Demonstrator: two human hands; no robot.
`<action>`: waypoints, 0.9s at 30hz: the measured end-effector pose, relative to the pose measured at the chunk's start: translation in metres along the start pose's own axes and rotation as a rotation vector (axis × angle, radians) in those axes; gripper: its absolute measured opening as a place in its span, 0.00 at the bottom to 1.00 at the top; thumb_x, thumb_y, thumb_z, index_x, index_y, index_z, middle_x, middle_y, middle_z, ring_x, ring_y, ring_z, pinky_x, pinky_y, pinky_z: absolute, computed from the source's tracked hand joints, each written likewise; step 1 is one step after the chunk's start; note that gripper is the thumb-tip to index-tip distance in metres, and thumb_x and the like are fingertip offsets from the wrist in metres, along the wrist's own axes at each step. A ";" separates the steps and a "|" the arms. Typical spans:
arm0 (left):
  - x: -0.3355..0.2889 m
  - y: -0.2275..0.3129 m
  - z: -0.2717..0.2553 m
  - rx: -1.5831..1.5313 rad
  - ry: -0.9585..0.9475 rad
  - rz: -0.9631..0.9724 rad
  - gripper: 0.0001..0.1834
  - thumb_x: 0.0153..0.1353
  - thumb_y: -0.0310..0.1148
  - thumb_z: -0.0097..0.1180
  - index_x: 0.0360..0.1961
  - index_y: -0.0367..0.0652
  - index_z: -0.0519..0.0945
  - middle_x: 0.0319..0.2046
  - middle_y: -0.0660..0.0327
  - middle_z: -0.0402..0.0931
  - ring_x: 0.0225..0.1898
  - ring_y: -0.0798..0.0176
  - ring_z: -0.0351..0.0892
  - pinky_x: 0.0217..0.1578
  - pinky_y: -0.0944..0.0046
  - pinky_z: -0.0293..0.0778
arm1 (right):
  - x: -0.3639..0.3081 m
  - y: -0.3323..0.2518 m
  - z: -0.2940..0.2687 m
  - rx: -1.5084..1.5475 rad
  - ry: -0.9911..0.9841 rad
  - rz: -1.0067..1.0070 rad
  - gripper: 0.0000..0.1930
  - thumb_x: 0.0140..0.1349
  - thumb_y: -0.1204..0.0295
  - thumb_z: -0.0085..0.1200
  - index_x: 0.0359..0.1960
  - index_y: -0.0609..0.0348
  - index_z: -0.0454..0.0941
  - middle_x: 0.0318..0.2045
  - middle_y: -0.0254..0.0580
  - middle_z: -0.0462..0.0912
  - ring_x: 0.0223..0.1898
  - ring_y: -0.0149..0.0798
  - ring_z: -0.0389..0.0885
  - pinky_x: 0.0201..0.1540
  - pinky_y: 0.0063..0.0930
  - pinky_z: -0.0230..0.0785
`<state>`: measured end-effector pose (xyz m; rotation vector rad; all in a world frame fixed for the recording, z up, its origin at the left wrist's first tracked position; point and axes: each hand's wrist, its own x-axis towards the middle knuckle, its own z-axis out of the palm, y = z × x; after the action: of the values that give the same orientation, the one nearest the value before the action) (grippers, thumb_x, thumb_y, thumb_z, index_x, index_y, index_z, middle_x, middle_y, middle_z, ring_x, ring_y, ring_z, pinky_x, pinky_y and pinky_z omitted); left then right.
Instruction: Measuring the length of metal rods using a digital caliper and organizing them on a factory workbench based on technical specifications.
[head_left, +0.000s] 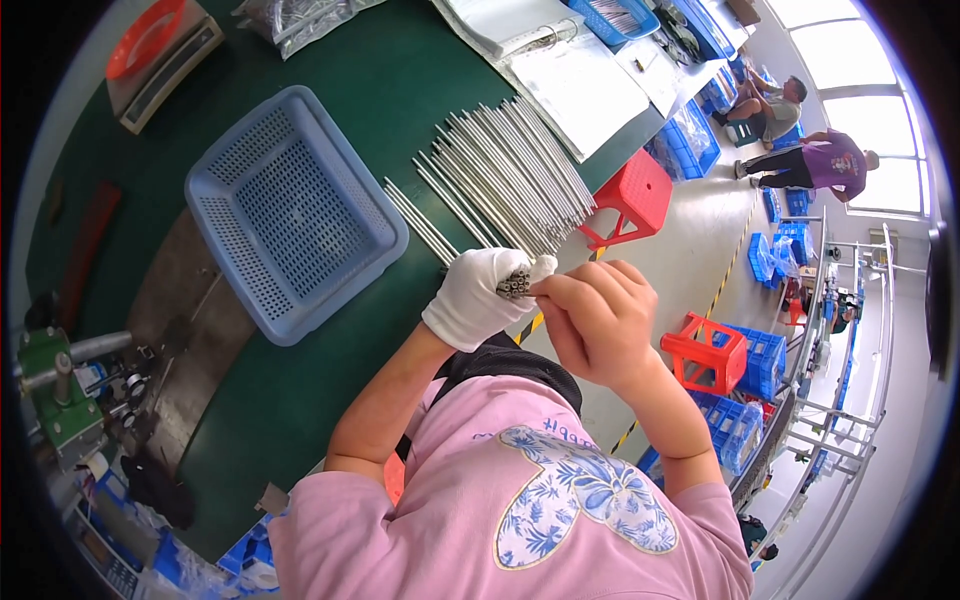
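My left hand (470,299), in a white glove, is closed around a bundle of thin metal tubes (514,285). The hollow ends of the bundle face up toward me. My bare right hand (602,315) is beside them, its thumb and forefinger pinched at the edge of the bundle; what lies between those fingertips is too small to make out. Beyond my hands, a wide row of long silvery tubes (505,170) lies side by side on the green table (400,90). A few more tubes (420,222) lie slightly apart, left of that row.
An empty blue perforated basket (350,165) stands left of the tubes. An open binder (570,85) lies at the back right. Green machinery (60,390) occupies the far left. Red stools (640,195), blue crates (755,360) and two people are off to the right.
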<state>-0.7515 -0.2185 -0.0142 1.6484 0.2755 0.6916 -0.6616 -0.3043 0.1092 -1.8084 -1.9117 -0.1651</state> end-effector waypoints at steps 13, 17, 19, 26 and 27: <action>0.001 0.004 -0.001 -0.050 -0.014 -0.039 0.08 0.52 0.32 0.59 0.21 0.41 0.75 0.17 0.53 0.71 0.20 0.50 0.72 0.21 0.61 0.69 | -0.002 0.004 0.005 -0.025 0.008 0.013 0.07 0.46 0.73 0.56 0.28 0.53 0.75 0.18 0.32 0.70 0.17 0.34 0.69 0.21 0.26 0.59; 0.001 0.004 -0.003 -0.033 -0.033 -0.003 0.09 0.51 0.32 0.60 0.21 0.41 0.75 0.17 0.53 0.71 0.20 0.49 0.73 0.21 0.60 0.69 | -0.001 0.003 0.007 -0.012 -0.035 0.001 0.08 0.44 0.78 0.58 0.28 0.55 0.76 0.16 0.32 0.70 0.15 0.34 0.67 0.20 0.27 0.57; 0.001 0.004 -0.003 -0.015 -0.040 0.000 0.09 0.51 0.32 0.60 0.21 0.41 0.75 0.17 0.53 0.72 0.21 0.49 0.73 0.22 0.60 0.69 | 0.000 0.002 0.006 -0.010 -0.054 0.014 0.08 0.44 0.78 0.58 0.28 0.55 0.76 0.16 0.32 0.70 0.15 0.34 0.67 0.20 0.27 0.57; 0.000 0.003 -0.003 -0.008 -0.034 0.008 0.08 0.50 0.34 0.61 0.23 0.43 0.75 0.17 0.54 0.72 0.21 0.49 0.73 0.21 0.59 0.69 | 0.003 0.000 0.003 0.012 0.026 -0.005 0.08 0.44 0.78 0.58 0.28 0.55 0.75 0.16 0.32 0.69 0.15 0.35 0.67 0.20 0.27 0.56; 0.001 0.003 -0.002 -0.036 -0.013 0.030 0.08 0.50 0.34 0.61 0.23 0.43 0.75 0.17 0.54 0.72 0.21 0.49 0.73 0.21 0.59 0.69 | 0.003 0.001 0.004 0.016 0.002 -0.011 0.08 0.44 0.78 0.58 0.28 0.55 0.75 0.16 0.32 0.69 0.15 0.35 0.67 0.20 0.27 0.56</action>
<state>-0.7530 -0.2170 -0.0106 1.6246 0.2283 0.7040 -0.6620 -0.2997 0.1067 -1.7876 -1.9162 -0.1552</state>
